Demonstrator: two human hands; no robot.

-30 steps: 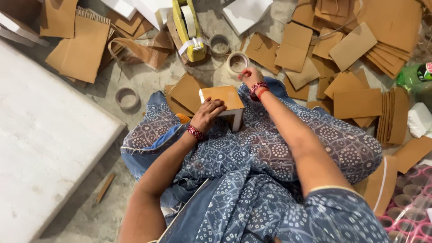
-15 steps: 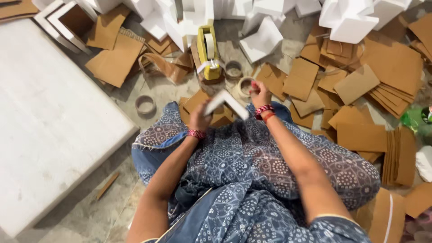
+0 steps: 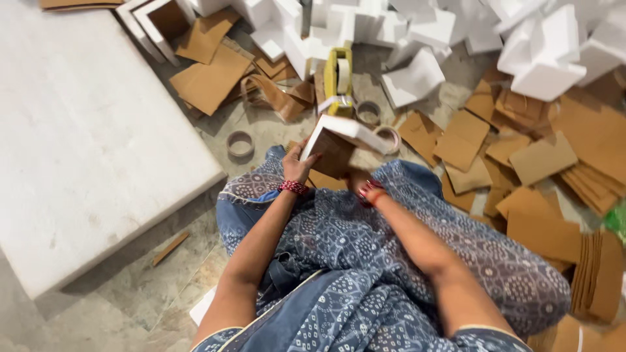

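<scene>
Blue white-patterned garment (image 3: 365, 261); red bangles (image 3: 293, 188) both wrists.

right hand (image 3: 360, 183) hidden behind box (image 3: 339, 146)

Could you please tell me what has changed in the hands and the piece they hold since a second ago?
The white and brown piece, flat on the lap a second ago, has been lifted and tilted up. The left hand keeps hold of its left side; the right hand has left the tape roll and gone under the piece. The yellow tape dispenser and the cardboard squares lie as before.
</scene>
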